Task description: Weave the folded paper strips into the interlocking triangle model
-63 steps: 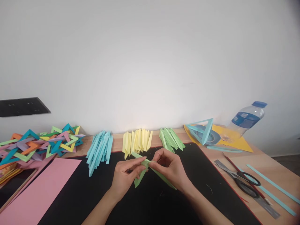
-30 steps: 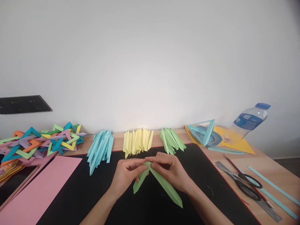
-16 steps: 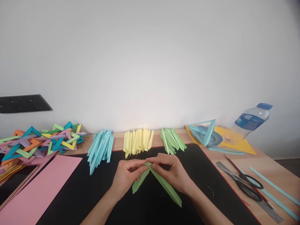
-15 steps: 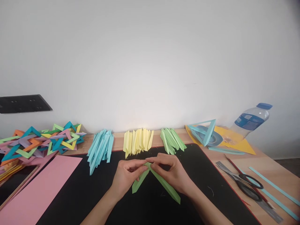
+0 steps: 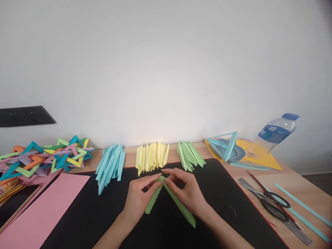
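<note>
Your L hand & R hand pinch green paper V nr far edge of mat; bend's made, ends unjoined.

Far side: plain pale wall, brightest low at centre, greyer toward right. Black socket panel on wall, left. Wood-grain table along wall. Dark floor visible, far right.
</note>
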Demonstrator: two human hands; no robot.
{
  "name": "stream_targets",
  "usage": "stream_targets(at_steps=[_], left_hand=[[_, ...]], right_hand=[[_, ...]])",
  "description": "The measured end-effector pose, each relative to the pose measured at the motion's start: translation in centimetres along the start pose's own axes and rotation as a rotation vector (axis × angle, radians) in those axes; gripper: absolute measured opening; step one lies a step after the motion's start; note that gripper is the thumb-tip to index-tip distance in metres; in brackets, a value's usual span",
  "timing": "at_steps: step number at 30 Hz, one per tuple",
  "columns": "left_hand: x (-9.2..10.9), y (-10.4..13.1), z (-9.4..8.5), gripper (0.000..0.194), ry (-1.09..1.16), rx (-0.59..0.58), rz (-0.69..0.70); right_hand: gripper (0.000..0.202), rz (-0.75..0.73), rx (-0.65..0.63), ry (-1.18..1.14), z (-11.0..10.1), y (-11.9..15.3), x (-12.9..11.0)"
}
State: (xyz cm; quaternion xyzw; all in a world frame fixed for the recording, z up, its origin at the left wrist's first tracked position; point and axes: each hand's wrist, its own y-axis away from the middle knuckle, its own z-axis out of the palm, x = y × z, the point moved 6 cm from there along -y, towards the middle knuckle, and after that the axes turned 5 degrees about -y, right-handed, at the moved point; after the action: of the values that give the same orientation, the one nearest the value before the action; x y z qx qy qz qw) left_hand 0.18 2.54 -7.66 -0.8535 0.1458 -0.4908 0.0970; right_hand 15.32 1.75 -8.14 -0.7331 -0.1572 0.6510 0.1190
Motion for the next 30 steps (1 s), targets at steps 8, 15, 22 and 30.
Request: stream_targets(at_steps=[8, 15, 22, 30], left_hand=[[1.6, 0.8, -0.1, 0.026, -0.046, 0.041, 0.191], [1.8, 1.2, -0.4, 0.03, -0.033, 0.149, 0.343], [2.6, 1.4, -0.1, 0.035, -0.014, 0.124, 0.412], [3.4, 1.8, -0.4, 0.035, -0.003, 0.106, 0.451]], right_hand=[[0.019, -0.038, 0.056, -0.001, 0.4, 0.3, -0.2], [0.023, 0.006, 0.091, -0.047, 0.6, 0.5, 0.3], [0.02, 0.045, 0.141, -0.144, 0.5, 0.6, 0.7], [0.012, -0.04, 0.173, -0.147, 0.3, 0.7, 0.0]])
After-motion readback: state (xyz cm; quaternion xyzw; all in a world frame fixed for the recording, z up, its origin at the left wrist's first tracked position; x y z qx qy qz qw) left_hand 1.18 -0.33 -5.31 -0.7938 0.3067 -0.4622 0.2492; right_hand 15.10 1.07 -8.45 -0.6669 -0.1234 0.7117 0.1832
